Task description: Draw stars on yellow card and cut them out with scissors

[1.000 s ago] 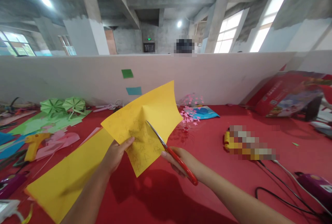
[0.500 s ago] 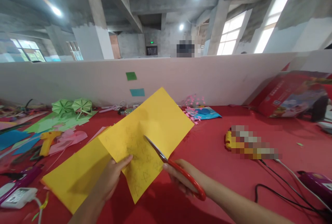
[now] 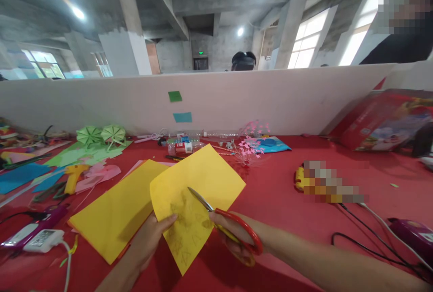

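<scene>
My left hand (image 3: pixel 156 233) pinches the lower left side of a yellow paper sheet (image 3: pixel 216 170), thumb on top. Pencilled star outlines show on the sheet's lower part. My right hand (image 3: pixel 233 233) grips red-handled scissors (image 3: pixel 241 222). Their blades lie across the paper near its middle, with the tip pointing up and left; one blade may be hidden behind the sheet. More yellow paper (image 3: pixel 115 206) lies on the red table to the left, beside my left forearm.
At the left are a yellow glue gun (image 3: pixel 72 178), a white plug adapter (image 3: pixel 43 240) and green paper umbrellas (image 3: pixel 89 136). Behind the sheet lie a plastic bottle (image 3: pixel 184 147) and pink star decorations (image 3: pixel 252 145). A red box (image 3: pixel 382 122) stands at the right; a white partition (image 3: pixel 270 98) runs behind.
Both hands have brought the sheet and scissors lower, uncovering the bottle behind. The scissors' handles have spread apart. A person now appears at the upper right.
</scene>
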Demonstrator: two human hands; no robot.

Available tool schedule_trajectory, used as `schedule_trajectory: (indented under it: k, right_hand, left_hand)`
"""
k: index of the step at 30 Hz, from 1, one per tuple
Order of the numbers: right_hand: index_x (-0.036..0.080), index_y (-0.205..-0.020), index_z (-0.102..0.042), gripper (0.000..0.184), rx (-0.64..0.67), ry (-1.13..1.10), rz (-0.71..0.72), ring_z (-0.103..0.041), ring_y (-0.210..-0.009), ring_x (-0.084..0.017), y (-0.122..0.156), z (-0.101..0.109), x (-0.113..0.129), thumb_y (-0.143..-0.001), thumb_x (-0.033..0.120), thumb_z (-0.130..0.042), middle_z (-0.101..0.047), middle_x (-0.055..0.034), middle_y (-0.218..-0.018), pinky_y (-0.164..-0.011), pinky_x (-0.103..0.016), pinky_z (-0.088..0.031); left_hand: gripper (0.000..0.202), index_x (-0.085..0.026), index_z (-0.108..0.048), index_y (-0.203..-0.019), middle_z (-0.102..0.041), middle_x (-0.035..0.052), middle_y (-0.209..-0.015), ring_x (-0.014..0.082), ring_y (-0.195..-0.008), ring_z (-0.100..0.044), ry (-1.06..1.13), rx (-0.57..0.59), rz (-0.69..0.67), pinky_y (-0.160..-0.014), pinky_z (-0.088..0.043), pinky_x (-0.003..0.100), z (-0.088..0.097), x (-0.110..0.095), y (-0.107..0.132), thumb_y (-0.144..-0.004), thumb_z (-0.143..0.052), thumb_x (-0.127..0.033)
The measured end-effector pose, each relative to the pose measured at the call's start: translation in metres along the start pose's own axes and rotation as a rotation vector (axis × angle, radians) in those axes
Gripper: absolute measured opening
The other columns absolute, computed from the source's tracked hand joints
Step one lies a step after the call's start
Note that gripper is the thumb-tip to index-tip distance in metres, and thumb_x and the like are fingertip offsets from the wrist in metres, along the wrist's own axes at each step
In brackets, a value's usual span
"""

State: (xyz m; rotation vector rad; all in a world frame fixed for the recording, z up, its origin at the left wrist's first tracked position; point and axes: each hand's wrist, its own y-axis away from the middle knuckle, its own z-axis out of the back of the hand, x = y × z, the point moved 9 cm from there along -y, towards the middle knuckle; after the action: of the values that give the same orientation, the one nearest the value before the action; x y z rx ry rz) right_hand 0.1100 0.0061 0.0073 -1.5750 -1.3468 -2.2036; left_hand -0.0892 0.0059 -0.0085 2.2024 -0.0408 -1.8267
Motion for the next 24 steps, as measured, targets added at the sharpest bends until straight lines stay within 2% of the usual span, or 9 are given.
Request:
schedule_trajectory:
  k: [4,7,10,14,17,20,24]
  right_hand:
    - [0.02,-0.061,-0.044,0.049,-0.066,0.086,-0.042,-0.032,-0.022,-0.007,0.005,0.004,0.0,-0.093,0.055,-0.035,-0.037,0.0073,-0.03,-0.025,-0.015,-0.029]
    - [0.019,-0.06,-0.044,0.05,-0.036,0.039,-0.066,-0.035,-0.025,-0.006,0.007,0.002,-0.002,-0.094,0.054,-0.035,-0.04,0.0065,-0.035,-0.028,-0.016,-0.032]
    - [0.018,-0.056,-0.044,0.053,0.044,0.01,0.035,-0.039,-0.027,-0.006,0.005,0.0,0.002,-0.095,0.052,-0.032,-0.043,0.0049,-0.038,-0.034,-0.017,-0.037]
    - [0.019,-0.052,-0.044,0.059,0.094,-0.011,0.115,-0.038,-0.026,-0.008,0.003,-0.002,0.006,-0.092,0.059,-0.031,-0.041,0.0039,-0.033,-0.033,-0.018,-0.035]
    - [0.019,-0.045,-0.043,0.066,0.054,-0.035,0.096,-0.04,-0.026,-0.008,-0.001,-0.003,0.003,-0.09,0.065,-0.029,-0.04,0.0019,-0.031,-0.03,-0.019,-0.033]
    - [0.019,-0.036,-0.039,0.073,-0.048,0.0,0.06,-0.04,-0.024,-0.008,-0.006,0.001,-0.006,-0.088,0.069,-0.028,-0.037,0.0004,-0.028,-0.028,-0.017,-0.032]
    - [0.02,-0.038,-0.037,0.069,-0.09,0.038,0.027,-0.037,-0.022,-0.008,-0.012,0.006,-0.016,-0.086,0.07,-0.033,-0.034,0.0023,-0.026,-0.027,-0.018,-0.033]
  left_hand:
    - [0.059,-0.015,-0.061,-0.122,-0.066,0.0127,-0.121,0.0343,-0.116,-0.057,-0.019,0.02,0.001,-0.099,-0.045,0.044,-0.002,-0.002,0.003,-0.068,-0.076,-0.035]
    - [0.058,-0.015,-0.062,-0.12,-0.067,0.0121,-0.118,0.0328,-0.119,-0.055,0.02,0.015,0.003,-0.102,-0.043,0.042,-0.003,-0.005,0.005,-0.067,-0.077,-0.033]
    - [0.058,-0.015,-0.064,-0.116,-0.068,0.0119,-0.116,0.032,-0.121,-0.054,0.047,0.027,0.002,-0.104,-0.041,0.042,-0.008,-0.008,0.007,-0.063,-0.08,-0.032]
    - [0.053,-0.015,-0.068,-0.107,-0.069,0.0133,-0.115,0.0351,-0.119,-0.055,0.009,0.044,0.021,-0.101,-0.044,0.047,-0.016,-0.01,0.012,-0.06,-0.082,-0.033]
    - [0.046,-0.015,-0.071,-0.101,-0.069,0.0121,-0.115,0.0342,-0.116,-0.058,0.026,0.063,0.038,-0.1,-0.045,0.045,-0.023,-0.01,0.015,-0.061,-0.081,-0.035]
    - [0.042,-0.015,-0.071,-0.098,-0.07,0.0114,-0.112,0.0329,-0.114,-0.059,0.051,0.088,0.029,-0.1,-0.044,0.043,-0.03,-0.01,0.015,-0.063,-0.079,-0.035]
    - [0.04,-0.013,-0.072,-0.097,-0.072,0.0127,-0.107,0.0328,-0.112,-0.061,0.043,0.125,0.05,-0.102,-0.042,0.044,-0.035,-0.007,0.016,-0.064,-0.078,-0.034]
